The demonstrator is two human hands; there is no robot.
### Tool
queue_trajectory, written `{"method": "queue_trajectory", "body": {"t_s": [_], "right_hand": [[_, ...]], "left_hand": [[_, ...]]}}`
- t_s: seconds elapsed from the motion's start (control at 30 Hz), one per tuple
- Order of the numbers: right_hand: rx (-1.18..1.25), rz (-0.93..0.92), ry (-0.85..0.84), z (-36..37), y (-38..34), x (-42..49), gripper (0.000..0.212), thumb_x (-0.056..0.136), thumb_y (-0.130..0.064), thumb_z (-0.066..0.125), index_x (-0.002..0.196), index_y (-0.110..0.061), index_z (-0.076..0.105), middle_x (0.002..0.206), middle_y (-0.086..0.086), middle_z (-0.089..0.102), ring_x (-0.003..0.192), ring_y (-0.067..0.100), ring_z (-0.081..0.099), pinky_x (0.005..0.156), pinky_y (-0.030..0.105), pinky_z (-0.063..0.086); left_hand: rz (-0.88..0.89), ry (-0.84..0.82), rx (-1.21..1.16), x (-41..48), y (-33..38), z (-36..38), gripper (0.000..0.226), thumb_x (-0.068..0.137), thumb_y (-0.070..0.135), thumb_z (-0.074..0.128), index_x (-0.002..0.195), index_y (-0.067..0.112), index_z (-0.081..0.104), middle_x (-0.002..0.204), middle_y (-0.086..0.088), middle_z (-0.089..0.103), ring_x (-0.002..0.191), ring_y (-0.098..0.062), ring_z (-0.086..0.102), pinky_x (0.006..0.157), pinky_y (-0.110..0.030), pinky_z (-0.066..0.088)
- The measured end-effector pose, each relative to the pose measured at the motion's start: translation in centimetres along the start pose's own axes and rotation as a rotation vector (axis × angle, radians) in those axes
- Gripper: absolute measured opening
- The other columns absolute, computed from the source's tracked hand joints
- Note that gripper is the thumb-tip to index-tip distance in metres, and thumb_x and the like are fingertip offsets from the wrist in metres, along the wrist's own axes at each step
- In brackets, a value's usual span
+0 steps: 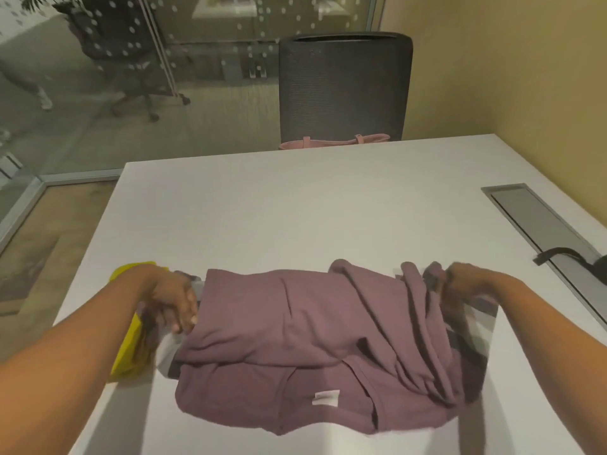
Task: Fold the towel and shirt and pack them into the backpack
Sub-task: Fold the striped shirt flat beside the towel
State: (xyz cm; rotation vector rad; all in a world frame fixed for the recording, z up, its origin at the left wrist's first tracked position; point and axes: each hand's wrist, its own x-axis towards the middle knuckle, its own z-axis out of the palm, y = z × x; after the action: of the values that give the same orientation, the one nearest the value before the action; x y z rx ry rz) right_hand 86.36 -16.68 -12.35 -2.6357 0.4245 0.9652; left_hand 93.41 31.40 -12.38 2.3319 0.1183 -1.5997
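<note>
Drooping toward the near edge of the table [295,208], the mauve shirt [312,339] showed a small white label [325,398] close to its lower hem, and the shadow under that hem suggested the bundle was partly lifted off the surface. It was roughly folded, creased and bunched, thickest at its right end. Under it lay a grey-and-white striped cloth, probably the towel [483,326], peeping out at both ends.

The left hand [174,297] had its fingers curled down over the left end of the shirt, gripping it together with the cloth below. The right hand [460,284], blurred, clutched the gathered folds at the right end. Both cloths looked light, soft and limp. They would sag in the middle and slip out of their folds, so holding both ends, or slipping flat palms beneath, seemed the safest way to carry them.

A yellow thing [129,349] lay under the left forearm at the table's left edge; what it was I could not tell. Farther off, by the right edge, a black strap [558,256] lay across a grey cable flap [532,218]; it may have belonged to the backpack, which otherwise went unseen. Beyond the far edge stood a dark mesh chair [345,87] with a pink bag [331,142] on its seat
</note>
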Motion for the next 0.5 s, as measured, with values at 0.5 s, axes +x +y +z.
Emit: {"method": "queue_trajectory", "body": {"t_s": [0.5], "right_hand": [[0.158,0.144,0.333,2.5,-6.4,4.1,0.011,0.075,-0.007,0.068,0.080,-0.003,0.059,0.095,0.013,0.062,0.084,0.027,0.060,0.064,0.026,0.044]], "left_hand": [[-0.006,0.632,0.131,6.9,5.4,0.4,0.024,0.079,0.022,0.062,0.098,0.007,0.062,0.113,-0.012,0.062,0.101,-0.030,0.058,0.085,-0.036,0.047]]}}
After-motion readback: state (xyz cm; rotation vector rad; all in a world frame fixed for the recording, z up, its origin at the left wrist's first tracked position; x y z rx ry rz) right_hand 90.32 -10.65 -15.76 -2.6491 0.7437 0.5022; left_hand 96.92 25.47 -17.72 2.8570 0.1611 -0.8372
